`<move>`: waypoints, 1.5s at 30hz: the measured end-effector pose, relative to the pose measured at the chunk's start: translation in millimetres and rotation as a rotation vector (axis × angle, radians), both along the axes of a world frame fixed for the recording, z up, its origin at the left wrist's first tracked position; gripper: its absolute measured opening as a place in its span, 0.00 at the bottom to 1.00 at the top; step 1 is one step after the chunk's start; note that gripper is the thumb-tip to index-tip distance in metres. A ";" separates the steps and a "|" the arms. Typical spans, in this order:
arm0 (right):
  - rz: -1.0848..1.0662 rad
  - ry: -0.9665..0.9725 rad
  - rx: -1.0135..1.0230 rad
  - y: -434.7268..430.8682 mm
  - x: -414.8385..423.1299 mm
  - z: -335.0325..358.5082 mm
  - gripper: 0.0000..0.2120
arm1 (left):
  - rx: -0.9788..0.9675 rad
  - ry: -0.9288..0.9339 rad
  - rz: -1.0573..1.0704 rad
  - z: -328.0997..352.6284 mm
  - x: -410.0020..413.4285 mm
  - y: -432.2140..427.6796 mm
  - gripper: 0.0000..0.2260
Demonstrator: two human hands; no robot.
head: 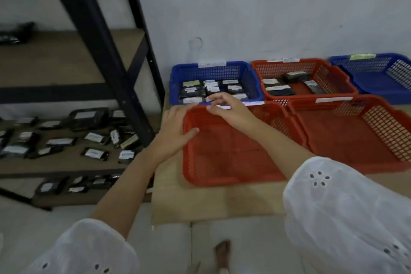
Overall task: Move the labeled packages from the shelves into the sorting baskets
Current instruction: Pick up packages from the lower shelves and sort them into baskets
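Red near basket (222, 181) sits at the near-left corner of the wooden board (211, 202). Left hand (175, 129) rests flat on its left rim, fingers straight and together, thumb inside. Right hand (231, 110) is at the far rim, bent fingers touching a white label (222, 107); pinch or not, cannot tell, blurred. Labeled packages (93, 153) are spread on the shelf (66, 164) left of the board, with more in the blue basket (172, 82) at the far-left corner.

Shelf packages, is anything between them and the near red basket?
Yes: the black rack upright stands at the right end of the shelf, between the packages and the near red basket. The shelf front looks open, so they could come out around it.
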State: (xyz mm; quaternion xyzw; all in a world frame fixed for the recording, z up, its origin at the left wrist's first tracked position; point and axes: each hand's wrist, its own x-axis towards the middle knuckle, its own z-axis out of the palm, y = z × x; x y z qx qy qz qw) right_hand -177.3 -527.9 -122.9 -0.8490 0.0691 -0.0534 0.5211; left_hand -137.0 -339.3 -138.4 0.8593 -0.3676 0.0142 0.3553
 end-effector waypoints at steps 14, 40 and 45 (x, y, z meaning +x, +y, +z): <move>0.065 0.170 0.060 201.7 -48.4 -18.8 0.18 | 0.012 0.174 0.128 -14.2 -49.7 208.0 0.27; -0.475 0.352 -0.077 331.3 101.0 -170.0 0.14 | 0.121 0.421 0.149 -182.6 138.1 293.0 0.16; -0.493 0.400 -0.169 308.4 116.2 -221.1 0.17 | 0.295 0.519 0.293 -242.3 176.7 244.5 0.21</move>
